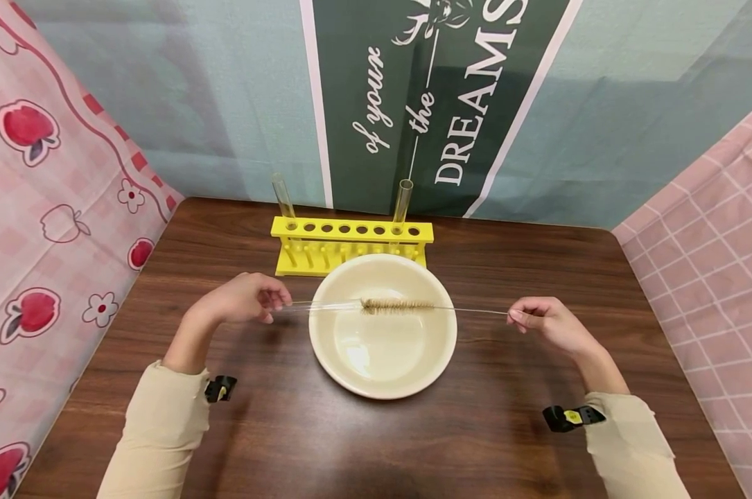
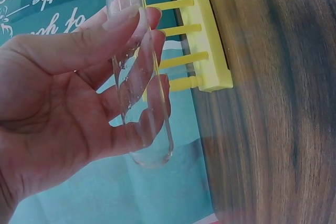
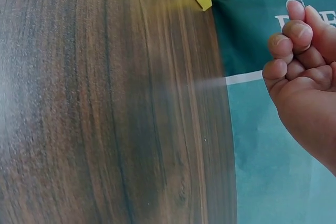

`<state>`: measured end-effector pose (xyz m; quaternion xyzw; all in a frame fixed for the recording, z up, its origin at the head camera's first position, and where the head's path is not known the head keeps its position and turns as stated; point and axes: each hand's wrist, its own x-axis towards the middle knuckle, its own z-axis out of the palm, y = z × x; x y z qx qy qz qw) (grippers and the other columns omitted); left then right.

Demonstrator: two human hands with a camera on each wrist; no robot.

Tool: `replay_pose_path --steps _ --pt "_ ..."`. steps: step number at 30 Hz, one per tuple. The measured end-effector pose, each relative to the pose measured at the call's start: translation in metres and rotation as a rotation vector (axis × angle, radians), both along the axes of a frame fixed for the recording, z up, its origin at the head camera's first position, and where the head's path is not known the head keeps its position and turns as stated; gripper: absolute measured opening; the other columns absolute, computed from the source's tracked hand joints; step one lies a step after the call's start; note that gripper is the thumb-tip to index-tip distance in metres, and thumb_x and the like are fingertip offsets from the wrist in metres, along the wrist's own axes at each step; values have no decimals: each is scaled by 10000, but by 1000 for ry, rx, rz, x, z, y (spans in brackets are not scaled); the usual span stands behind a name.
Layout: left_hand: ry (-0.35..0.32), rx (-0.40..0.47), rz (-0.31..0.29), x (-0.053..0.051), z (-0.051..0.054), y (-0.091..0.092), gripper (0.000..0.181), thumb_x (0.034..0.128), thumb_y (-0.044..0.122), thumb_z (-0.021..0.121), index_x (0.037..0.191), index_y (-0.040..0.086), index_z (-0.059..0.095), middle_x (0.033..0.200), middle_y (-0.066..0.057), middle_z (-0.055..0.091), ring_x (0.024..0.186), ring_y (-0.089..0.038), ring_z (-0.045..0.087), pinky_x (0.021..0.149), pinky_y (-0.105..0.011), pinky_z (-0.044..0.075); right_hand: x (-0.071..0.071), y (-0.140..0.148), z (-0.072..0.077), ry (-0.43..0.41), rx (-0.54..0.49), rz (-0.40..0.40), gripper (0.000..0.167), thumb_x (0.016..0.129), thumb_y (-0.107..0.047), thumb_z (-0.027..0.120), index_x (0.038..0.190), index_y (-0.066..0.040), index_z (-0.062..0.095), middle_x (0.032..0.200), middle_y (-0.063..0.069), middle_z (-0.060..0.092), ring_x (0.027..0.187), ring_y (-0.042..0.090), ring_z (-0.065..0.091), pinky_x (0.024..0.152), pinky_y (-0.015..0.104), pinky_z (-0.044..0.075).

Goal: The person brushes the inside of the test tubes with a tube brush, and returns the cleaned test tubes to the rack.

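In the head view, we see the test tube (image 1: 335, 305) and the brush (image 1: 400, 305) lying almost in one straight line, from left to right across the centre of the frame, above the cream bowl (image 1: 385, 374). The left hand (image 1: 247, 298), at centre left, holds the tube, and the right hand (image 1: 547, 322), at centre right, holds the far end of the brush's wire (image 1: 475, 310); so the two hands are well apart. The left end of the bristles meets the open mouth of the tube, but we cannot tell whether the tip is already inside. This meeting place is nearer to the left hand, and we judge that the move depends on keeping both long axes in this one line. The yellow rack (image 1: 353, 237) stands just behind the bowl. In the left wrist view, the tube slants from the upper centre to its round closed end at the lower centre, with the thumb on the near side and the fingers behind. In the right wrist view, at the upper right, thumb and forefinger pinch the twisted wire, which leads out through the top edge.
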<state>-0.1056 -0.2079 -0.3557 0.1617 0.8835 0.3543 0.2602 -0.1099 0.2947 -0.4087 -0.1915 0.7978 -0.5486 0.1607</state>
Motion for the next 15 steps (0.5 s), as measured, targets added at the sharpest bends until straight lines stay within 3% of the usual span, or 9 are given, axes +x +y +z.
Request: replay_pose_path --steps 8,15 --pt "0 10 10 1 0 2 386 674 -248 472 925 0 628 768 -54 560 733 -196 523 604 -294 470 0 -2 -5 -37 -37 -4 137 905 1 509 831 75 597 646 39 527 622 179 491 594 308 426" --pt "15 24 26 2 -3 2 419 655 -264 417 923 -18 625 762 -66 552 719 -200 527 615 -352 498 2 -4 -7 -56 -1 -12 156 905 -28 523 842 102 581 644 75 512 624 196 487 582 323 419"
